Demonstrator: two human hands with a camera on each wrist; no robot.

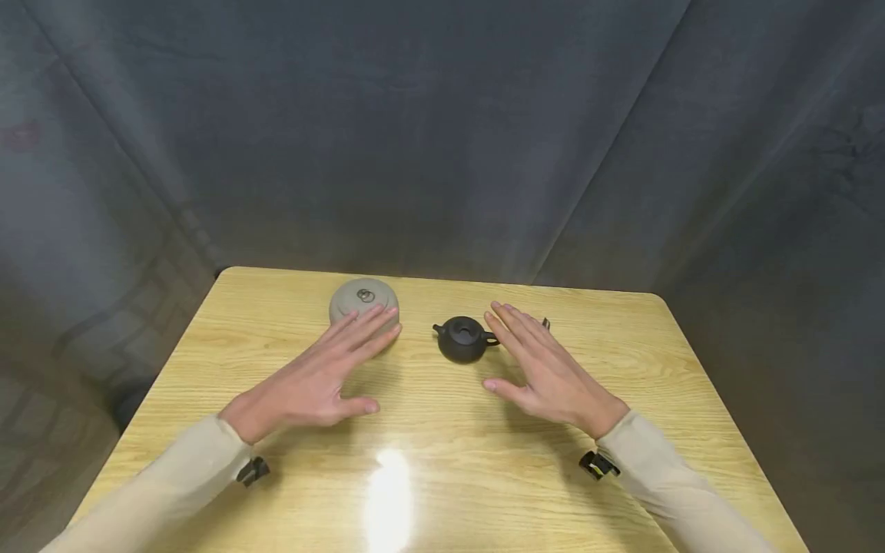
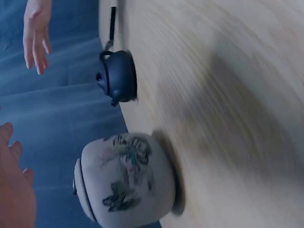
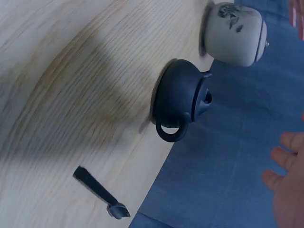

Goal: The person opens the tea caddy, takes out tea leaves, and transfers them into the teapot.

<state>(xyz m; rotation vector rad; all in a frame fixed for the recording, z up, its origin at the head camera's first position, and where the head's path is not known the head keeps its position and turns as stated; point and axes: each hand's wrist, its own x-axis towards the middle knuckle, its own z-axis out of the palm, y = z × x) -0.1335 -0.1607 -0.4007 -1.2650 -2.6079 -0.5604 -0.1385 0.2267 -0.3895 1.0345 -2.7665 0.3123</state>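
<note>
A pale lidded jar (image 2: 130, 178) with a painted landscape stands upright toward the table's far left; rings (image 1: 366, 295) show on its lid. My left hand (image 1: 319, 380) hovers above the table with fingers spread and overlaps the jar's front in the head view. To the jar's right sits a small dark teapot (image 1: 462, 339), lid on, spout to the left and handle to the right. My right hand (image 1: 549, 376) hangs in the air near that handle, fingers extended, holding nothing. A slim dark-handled tool (image 3: 97, 187) with a shiny, flared end lies right of the teapot, mostly hidden by the right hand in the head view.
The light wooden table (image 1: 449, 476) has rounded far corners and a bright glare spot near the front. Dark grey curtains (image 1: 415, 138) hang close behind and along the sides. Both cuffs carry a small black wrist device (image 1: 598, 465).
</note>
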